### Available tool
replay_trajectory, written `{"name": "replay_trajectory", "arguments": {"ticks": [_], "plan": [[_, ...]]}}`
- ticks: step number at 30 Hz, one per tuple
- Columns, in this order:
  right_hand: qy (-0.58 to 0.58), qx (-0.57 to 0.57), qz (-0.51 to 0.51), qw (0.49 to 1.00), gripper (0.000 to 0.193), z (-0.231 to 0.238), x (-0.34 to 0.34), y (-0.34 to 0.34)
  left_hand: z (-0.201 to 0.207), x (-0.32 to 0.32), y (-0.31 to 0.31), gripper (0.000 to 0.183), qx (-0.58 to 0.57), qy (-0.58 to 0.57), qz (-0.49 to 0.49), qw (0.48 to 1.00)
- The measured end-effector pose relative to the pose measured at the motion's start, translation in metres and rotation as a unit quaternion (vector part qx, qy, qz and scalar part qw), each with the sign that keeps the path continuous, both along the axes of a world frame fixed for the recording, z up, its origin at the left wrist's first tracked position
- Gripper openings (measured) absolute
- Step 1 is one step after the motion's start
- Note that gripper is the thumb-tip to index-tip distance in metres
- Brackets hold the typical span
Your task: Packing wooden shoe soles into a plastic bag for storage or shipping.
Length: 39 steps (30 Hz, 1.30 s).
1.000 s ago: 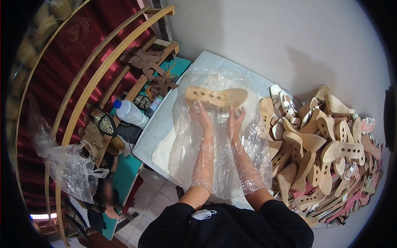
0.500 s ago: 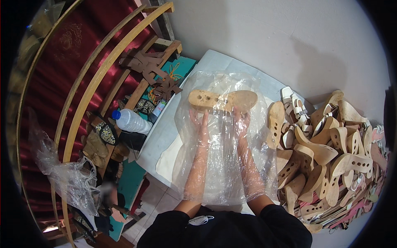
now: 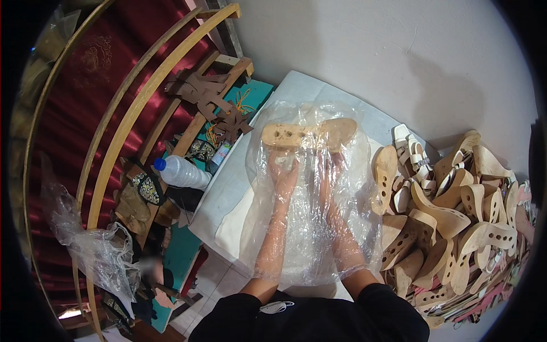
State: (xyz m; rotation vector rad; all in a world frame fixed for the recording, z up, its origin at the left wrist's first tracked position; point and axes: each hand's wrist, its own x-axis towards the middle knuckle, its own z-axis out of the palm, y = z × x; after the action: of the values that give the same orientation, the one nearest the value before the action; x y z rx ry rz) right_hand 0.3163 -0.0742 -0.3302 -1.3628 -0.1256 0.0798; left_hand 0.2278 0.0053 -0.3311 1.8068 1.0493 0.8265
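Observation:
Both my forearms reach into a large clear plastic bag [image 3: 307,228] spread over the table. At the bag's far end is a pale wooden shoe sole [image 3: 282,135], lying crosswise, with several holes toward its left end and a broad rounded right end. My left hand [image 3: 283,175] is just below the left part, thumb and fingers apart, seen through creased film. My right hand [image 3: 330,168] meets the near edge of the right part, its fingertips hidden behind the wood. Another wooden sole with holes [image 3: 385,176] lies to the right of the bag.
A pile of wooden soles [image 3: 444,216] and white sandals [image 3: 413,154] covers the right side. On the left are a plastic bottle [image 3: 182,172] with a blue cap, brown cut pieces [image 3: 199,91], a wooden rack [image 3: 148,85] and crumpled plastic [image 3: 105,256]. A wall [image 3: 353,51] stands behind the white-covered table [image 3: 228,191].
My left hand has shifted slightly right and down, away from the sole. The sole's right end has tilted, showing more of its broad face. The whole view has shifted a little.

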Motion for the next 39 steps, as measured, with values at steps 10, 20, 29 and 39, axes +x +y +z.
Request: {"name": "replay_trajectory", "arguments": {"ticks": [10, 20, 29, 39], "plan": [[0.216, 0.065, 0.068, 0.972, 0.052, 0.039, 0.016, 0.001, 0.041, 0.037, 0.009, 0.090, -0.204, -0.271, 0.005, 0.941], [-0.083, -0.252, 0.109, 0.958, 0.073, 0.004, 0.009, -0.006, 0.047, 0.081, -0.008, 0.093, -0.231, -0.248, 0.158, 0.927], [-0.333, -0.379, 0.228, 0.833, 0.069, -0.003, 0.013, -0.017, 0.043, 0.087, -0.021, 0.093, -0.086, -0.118, 0.169, 0.975], [0.192, 0.235, 0.278, 0.911, 0.057, 0.100, 0.008, -0.025, 0.014, 0.058, -0.017, 0.065, 0.286, 0.061, -0.041, 0.955]]}}
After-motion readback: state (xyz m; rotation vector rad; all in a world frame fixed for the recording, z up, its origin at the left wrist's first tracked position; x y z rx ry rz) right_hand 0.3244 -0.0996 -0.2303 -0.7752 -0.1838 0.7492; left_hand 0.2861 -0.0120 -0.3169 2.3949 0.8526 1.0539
